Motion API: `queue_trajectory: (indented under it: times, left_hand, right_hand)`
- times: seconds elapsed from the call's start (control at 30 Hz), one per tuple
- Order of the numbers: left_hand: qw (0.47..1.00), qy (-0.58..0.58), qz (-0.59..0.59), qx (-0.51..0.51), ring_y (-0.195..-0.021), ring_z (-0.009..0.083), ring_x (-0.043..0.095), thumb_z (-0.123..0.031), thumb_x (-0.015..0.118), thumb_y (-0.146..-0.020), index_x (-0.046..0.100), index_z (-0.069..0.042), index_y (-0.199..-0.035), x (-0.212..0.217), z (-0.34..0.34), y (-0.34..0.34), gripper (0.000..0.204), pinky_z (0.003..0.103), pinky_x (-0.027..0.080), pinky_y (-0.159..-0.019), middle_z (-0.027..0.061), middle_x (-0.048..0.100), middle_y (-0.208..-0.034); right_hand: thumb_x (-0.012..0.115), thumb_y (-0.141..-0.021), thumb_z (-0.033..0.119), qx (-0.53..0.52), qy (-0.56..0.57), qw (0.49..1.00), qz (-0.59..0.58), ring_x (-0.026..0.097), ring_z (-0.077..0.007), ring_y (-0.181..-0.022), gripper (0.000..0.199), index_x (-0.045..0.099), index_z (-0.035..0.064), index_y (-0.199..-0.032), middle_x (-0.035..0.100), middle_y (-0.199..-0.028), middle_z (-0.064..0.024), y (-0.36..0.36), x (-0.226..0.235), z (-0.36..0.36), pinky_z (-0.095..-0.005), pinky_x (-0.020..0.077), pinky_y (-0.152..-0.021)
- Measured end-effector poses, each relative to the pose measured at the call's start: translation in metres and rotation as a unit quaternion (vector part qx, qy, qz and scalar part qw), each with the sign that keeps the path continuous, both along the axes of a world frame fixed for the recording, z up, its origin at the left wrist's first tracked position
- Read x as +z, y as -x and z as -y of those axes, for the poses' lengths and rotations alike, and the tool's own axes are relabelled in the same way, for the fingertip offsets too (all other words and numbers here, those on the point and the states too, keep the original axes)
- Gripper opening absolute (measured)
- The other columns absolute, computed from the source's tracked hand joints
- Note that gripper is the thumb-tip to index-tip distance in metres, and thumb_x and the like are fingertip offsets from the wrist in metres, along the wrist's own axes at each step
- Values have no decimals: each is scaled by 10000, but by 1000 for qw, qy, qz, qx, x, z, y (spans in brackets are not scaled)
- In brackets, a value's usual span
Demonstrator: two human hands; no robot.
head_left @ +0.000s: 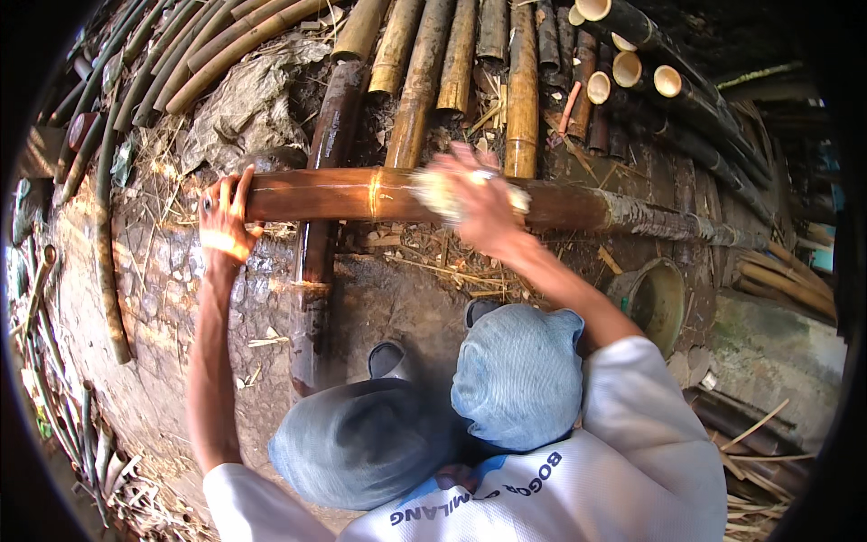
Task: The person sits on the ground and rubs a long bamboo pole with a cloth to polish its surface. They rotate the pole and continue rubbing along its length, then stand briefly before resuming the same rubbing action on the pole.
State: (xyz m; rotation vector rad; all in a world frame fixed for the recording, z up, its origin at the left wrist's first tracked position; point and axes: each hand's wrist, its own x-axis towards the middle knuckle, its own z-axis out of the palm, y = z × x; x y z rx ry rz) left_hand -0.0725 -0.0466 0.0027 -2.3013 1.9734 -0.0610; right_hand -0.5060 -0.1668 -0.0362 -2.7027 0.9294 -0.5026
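**Kid:** Bamboo, wet and brown, is lying across the middle of the frame; is that the long bamboo pole (343, 193) the person is working on?

**Helper:** Yes; it goes from the left side, past the middle, and off to the right, where it looks darker and rougher; it rests on top of a dark pole (318, 226) that runs up and down under it.

**Kid:** What is the left hand (224, 217) doing?

**Helper:** It sits at the left end of the pole; the fingers curl over that end and grip it.

**Kid:** And the right hand (474, 200)?

**Helper:** It is in the middle of the frame, on top of the pole; it presses a pale scrubbing pad (442, 192) against the bamboo; the fingers are bent down over the pad, but the hand is blurry.

**Kid:** What else is around?

**Helper:** More bamboo poles (424, 63) lie side by side along the top of the frame; some cut ones at the upper right show round hollow ends (598, 87); a round bucket (657, 298) stands at the right, below the pole; two knees in blue jeans (515, 375) fill the bottom; the ground (172, 298) is wet and muddy, with dry straw bits on it.
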Motion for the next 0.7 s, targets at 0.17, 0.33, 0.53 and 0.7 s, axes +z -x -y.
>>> queue_trajectory:
  times: [0.17, 0.33, 0.53, 0.7]
  left_hand:
    - [987, -75, -27, -139, -1427, 358, 393, -341, 957, -405, 448, -125, -1456, 11, 39, -30, 1188, 549, 263, -1197, 109, 450, -1499]
    - [987, 31, -89, -128, -1297, 322, 495, -135, 915, -468, 457, -97, -1438, -10, 23, -26, 1074, 496, 407, -1109, 80, 526, -1386]
    - [983, 121, -76, -111, -1303, 369, 505, -1, 835, -525, 463, -86, -1425, -6, 9, -16, 977, 478, 411, -1115, 117, 539, -1388]
    - [988, 121, -59, -68, -1367, 347, 454, -8, 838, -532, 435, -84, -1472, -9, 2, -11, 1025, 490, 346, -1168, 104, 508, -1438]
  right_hand:
    - [322, -1097, 394, -279, -13, 888, -364, 356, -410, -1463, 527, 496, 61, -1467, 419, -1500, -345, 183, 71, 41, -547, 239, -1232]
    - [624, -974, 236, -156, -305, 939, 28, 705, -323, -972, 381, 642, 33, -1297, 694, -1149, -253, 14, 58, 19, -459, 569, -937]
    - [595, -849, 142, 1, -32, 998, 48, 282, -272, -1525, 614, 511, 31, -1447, 453, -1559, -145, -76, 1, -6, -511, 146, -1268]
    - [511, -1027, 273, -290, -138, 943, -84, 618, -361, -1104, 535, 397, -2, -1471, 650, -1206, -226, 152, 45, 29, -532, 497, -1008]
